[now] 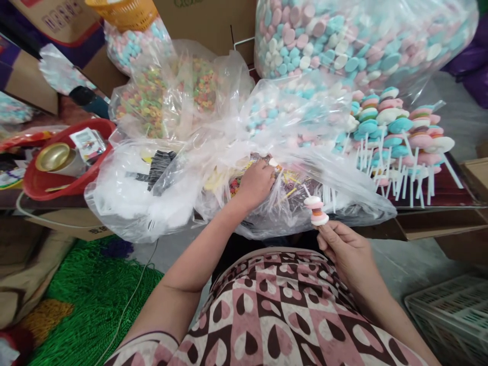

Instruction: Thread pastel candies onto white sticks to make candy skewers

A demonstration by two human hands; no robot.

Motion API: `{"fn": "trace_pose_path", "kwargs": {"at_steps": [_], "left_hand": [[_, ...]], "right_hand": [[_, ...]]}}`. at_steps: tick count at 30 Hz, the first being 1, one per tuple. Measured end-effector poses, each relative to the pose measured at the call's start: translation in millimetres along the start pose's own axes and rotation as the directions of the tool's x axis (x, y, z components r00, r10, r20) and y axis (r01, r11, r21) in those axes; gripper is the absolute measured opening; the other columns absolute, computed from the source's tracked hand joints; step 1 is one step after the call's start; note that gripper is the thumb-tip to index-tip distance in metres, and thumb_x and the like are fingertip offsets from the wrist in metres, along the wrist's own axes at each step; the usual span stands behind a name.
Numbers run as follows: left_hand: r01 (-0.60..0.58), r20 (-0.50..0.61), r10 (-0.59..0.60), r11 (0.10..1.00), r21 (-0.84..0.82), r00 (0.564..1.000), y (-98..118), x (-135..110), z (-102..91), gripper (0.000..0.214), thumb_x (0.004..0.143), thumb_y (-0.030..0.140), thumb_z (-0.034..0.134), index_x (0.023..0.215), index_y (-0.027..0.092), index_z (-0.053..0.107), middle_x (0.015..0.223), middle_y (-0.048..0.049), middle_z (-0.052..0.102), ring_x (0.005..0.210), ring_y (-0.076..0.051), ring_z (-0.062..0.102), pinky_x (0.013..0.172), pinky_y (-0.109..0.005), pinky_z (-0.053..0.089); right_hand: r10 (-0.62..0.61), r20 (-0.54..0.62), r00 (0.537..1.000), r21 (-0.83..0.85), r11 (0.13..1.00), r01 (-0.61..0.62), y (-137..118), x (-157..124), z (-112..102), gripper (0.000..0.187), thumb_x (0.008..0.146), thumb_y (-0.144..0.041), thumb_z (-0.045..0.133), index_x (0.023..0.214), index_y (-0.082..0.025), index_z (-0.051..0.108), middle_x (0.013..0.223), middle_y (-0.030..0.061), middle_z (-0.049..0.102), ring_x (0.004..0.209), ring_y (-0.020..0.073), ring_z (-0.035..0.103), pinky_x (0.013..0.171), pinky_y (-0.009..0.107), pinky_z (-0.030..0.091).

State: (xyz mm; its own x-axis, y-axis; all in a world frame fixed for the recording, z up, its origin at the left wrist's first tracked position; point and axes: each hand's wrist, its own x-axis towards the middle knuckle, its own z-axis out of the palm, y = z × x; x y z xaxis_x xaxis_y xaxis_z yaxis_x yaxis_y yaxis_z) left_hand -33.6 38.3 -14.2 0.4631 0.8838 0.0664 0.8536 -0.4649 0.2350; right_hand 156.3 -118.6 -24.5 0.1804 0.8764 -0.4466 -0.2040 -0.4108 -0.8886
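My right hand (346,246) pinches the lower end of a marshmallow skewer (316,212). White and pink marshmallow discs are stacked on it around an orange-brown middle, and a thin pale stick pokes out at the far end. Over the open plastic bag (190,178) in front of me, my left hand (259,180) reaches down with its fingers curled. A small white and orange piece (273,162) shows at those fingertips; whether they grip it is unclear. Colourful small candies and yellow sticks (292,192) lie beside this hand, partly under clear plastic.
Finished marshmallow skewers (400,132) stand in a cluster on the right. Behind are a large bag of pastel marshmallows (324,46) and bags of ring candies (152,101). A red basin (30,178) with a gold bowl (53,156) stands left. Green strands (95,300) cover the floor.
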Motion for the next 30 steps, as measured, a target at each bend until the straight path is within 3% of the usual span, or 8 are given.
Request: {"fn": "trace_pose_path", "kwargs": {"at_steps": [4, 7, 10, 13, 16, 20, 25, 30], "left_hand": [[-0.005, -0.057, -0.003, 0.989, -0.15, 0.998, -4, -4, 3.1, 0.014, 0.086, 0.012, 0.049, 0.087, 0.014, 0.063, 0.097, -0.0102, 0.064, 0.097, -0.023, 0.057, 0.089, -0.035, 0.044], [0.086, -0.08, -0.139, 0.882, -0.464, 0.987, -6, -9, 5.4, 0.017, 0.082, 0.014, 0.056, 0.097, 0.016, 0.064, 0.088, -0.0045, 0.064, 0.085, -0.018, 0.058, 0.083, -0.033, 0.045], [0.183, 0.076, -0.245, 0.451, -0.873, 0.967, -5, -16, 5.8, 0.025, 0.079, 0.027, 0.063, 0.102, 0.017, 0.064, 0.079, 0.0005, 0.062, 0.07, -0.011, 0.054, 0.071, -0.027, 0.045], [0.19, 0.186, -0.23, -0.003, -0.982, 0.955, 1, -22, 4.1, 0.029, 0.07, 0.036, 0.074, 0.09, 0.017, 0.065, 0.078, 0.0007, 0.062, 0.066, -0.008, 0.052, 0.063, -0.023, 0.042], [0.182, 0.221, -0.229, -0.178, -0.967, 0.948, 10, -27, 2.3, 0.035, 0.061, 0.038, 0.081, 0.085, 0.017, 0.064, 0.074, 0.0018, 0.061, 0.065, -0.007, 0.051, 0.059, -0.021, 0.039], [0.158, 0.199, -0.225, -0.188, -0.969, 0.954, 16, -31, 3.9, 0.035, 0.064, 0.038, 0.08, 0.086, 0.018, 0.062, 0.075, 0.0033, 0.059, 0.065, -0.006, 0.05, 0.062, -0.022, 0.04], [0.076, 0.088, -0.242, -0.059, -0.995, 0.966, 18, -33, 10.3, 0.033, 0.069, 0.039, 0.077, 0.088, 0.017, 0.061, 0.079, 0.0021, 0.06, 0.071, -0.008, 0.053, 0.069, -0.023, 0.042], [-0.032, -0.12, -0.205, 0.386, -0.922, 0.971, 19, -35, 8.0, 0.022, 0.076, 0.033, 0.073, 0.089, 0.018, 0.064, 0.079, 0.0009, 0.058, 0.074, -0.011, 0.053, 0.071, -0.025, 0.043]], "right_hand": [[0.025, 0.032, 0.999, -0.047, 0.999, -0.024, 2, 2, 1, 0.03, 0.077, -0.048, 0.072, 0.079, -0.019, 0.065, 0.057, -0.0042, 0.05, 0.042, 0.005, 0.027, 0.041, 0.022, 0.013], [0.032, 0.04, 0.999, -0.087, 0.996, -0.028, -1, 1, 3, 0.03, 0.078, -0.048, 0.071, 0.083, -0.019, 0.064, 0.056, -0.0045, 0.05, 0.041, 0.0054, 0.027, 0.04, 0.022, 0.014], [0.015, 0.066, 0.998, -0.147, 0.989, -0.005, -9, -3, 7, 0.03, 0.081, -0.049, 0.068, 0.087, -0.019, 0.064, 0.053, -0.005, 0.049, 0.041, 0.0064, 0.028, 0.04, 0.022, 0.015], [-0.035, 0.111, 0.993, -0.214, 0.975, 0.059, -18, -6, 12, 0.03, 0.084, -0.049, 0.064, 0.089, -0.02, 0.066, 0.05, -0.0049, 0.047, 0.041, 0.0073, 0.028, 0.04, 0.023, 0.017], [-0.089, 0.141, 0.986, -0.282, 0.951, 0.126, -25, -7, 18, 0.029, 0.085, -0.048, 0.063, 0.087, -0.02, 0.067, 0.05, -0.004, 0.047, 0.044, 0.0088, 0.031, 0.041, 0.024, 0.021], [-0.121, 0.145, 0.982, -0.346, 0.924, 0.165, -28, -7, 22, 0.028, 0.085, -0.047, 0.062, 0.083, -0.02, 0.069, 0.05, -0.0034, 0.046, 0.046, 0.0103, 0.035, 0.044, 0.024, 0.026], [-0.125, 0.149, 0.981, -0.394, 0.903, 0.174, -23, -7, 18, 0.027, 0.086, -0.045, 0.06, 0.081, -0.02, 0.07, 0.049, -0.0035, 0.045, 0.046, 0.0105, 0.034, 0.043, 0.024, 0.025], [-0.107, 0.144, 0.984, -0.426, 0.89, 0.159, -22, -8, 13, 0.029, 0.084, -0.046, 0.06, 0.085, -0.02, 0.072, 0.046, -0.0043, 0.042, 0.043, 0.0111, 0.033, 0.042, 0.025, 0.025]]}}
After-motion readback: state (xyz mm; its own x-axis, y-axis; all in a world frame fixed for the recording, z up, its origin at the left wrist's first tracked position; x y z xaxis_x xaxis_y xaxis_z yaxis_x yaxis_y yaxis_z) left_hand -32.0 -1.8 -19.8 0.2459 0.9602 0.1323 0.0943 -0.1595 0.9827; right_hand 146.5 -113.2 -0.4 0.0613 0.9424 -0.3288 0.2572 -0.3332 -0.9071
